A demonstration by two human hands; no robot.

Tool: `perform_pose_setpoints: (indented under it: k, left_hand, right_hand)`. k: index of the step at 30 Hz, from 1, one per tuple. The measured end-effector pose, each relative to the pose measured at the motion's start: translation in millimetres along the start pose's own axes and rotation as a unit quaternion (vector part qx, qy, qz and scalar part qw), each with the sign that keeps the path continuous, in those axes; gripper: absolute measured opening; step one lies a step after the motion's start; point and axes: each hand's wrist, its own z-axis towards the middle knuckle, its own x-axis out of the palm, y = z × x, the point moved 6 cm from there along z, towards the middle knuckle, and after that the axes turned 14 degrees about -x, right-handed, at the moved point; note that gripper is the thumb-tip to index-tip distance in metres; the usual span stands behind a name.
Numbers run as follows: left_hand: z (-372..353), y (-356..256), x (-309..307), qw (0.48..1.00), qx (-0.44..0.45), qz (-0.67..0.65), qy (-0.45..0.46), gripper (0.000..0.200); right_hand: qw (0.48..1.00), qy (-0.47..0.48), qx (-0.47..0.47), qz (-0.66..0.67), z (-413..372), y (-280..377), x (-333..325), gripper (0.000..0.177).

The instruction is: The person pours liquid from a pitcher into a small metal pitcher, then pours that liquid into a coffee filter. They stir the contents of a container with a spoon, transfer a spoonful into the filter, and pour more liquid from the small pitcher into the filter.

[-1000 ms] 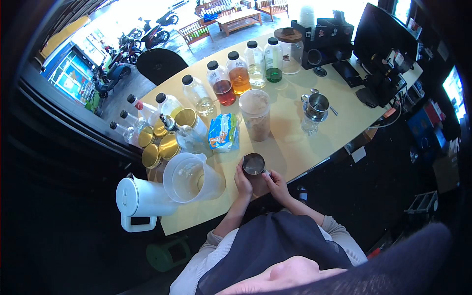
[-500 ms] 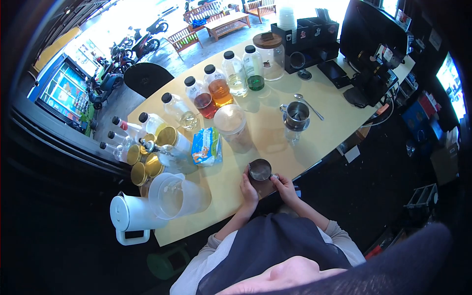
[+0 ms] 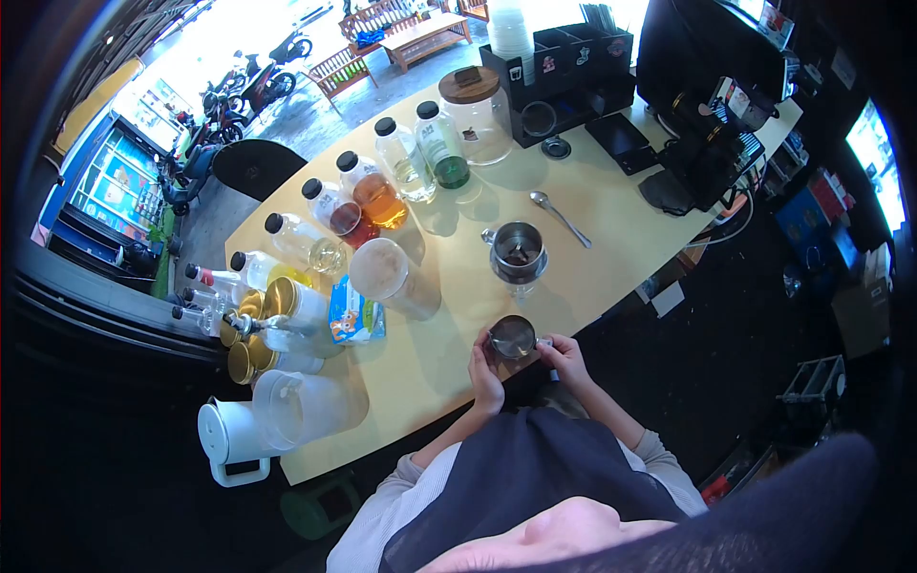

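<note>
At the table's near edge I hold a small see-through mug (image 3: 513,337), its round opening facing up at me. My left hand (image 3: 487,377) is wrapped against the mug's left side. On the other side, the fingers of my right hand (image 3: 563,357) pinch its handle. Nothing can be made out inside the mug. Just beyond it, a metal filter cup (image 3: 519,250) with dark contents sits on a clear glass. A metal spoon (image 3: 562,220) lies further back to the right.
Several black-capped bottles (image 3: 374,194) of coloured liquid line the far side. A tall clear tub (image 3: 396,282), a blue packet (image 3: 356,310), gold-lidded jars (image 3: 280,298), a plastic pitcher (image 3: 296,411) and a white jug (image 3: 229,435) stand left. A lidded jar (image 3: 482,124) and black organizer (image 3: 573,81) are behind.
The view has turned, so the things on the table appear shifted left and the filter cup closer to the mug. Both hands keep the same hold on the mug.
</note>
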Motion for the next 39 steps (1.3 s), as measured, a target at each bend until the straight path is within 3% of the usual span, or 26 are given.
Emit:
perform_pose_setpoints:
  k: [13, 24, 32, 35, 39]
  left_hand:
    - [21, 32, 100, 0.991, -0.013, 0.06, 0.118, 0.055]
    - [63, 49, 141, 0.988, 0.039, 0.083, 0.126, 0.054]
    - [86, 47, 155, 0.993, 0.045, 0.067, 0.091, 0.055]
    - [92, 44, 146, 0.99, 0.047, 0.107, 0.083, 0.057]
    - [71, 25, 143, 0.956, 0.107, 0.262, 0.079, 0.049]
  right_hand:
    - [0.998, -0.067, 0.008, -0.013, 32, 30, -108, 0.025]
    - [0.994, -0.111, 0.003, -0.007, 73, 39, -150, 0.023]
    - [0.997, -0.081, -0.003, -0.006, 112, 26, -173, 0.022]
    - [0.997, -0.074, 0.018, -0.011, 123, 26, -177, 0.023]
    - [0.997, -0.065, 0.042, -0.014, 131, 29, -178, 0.025]
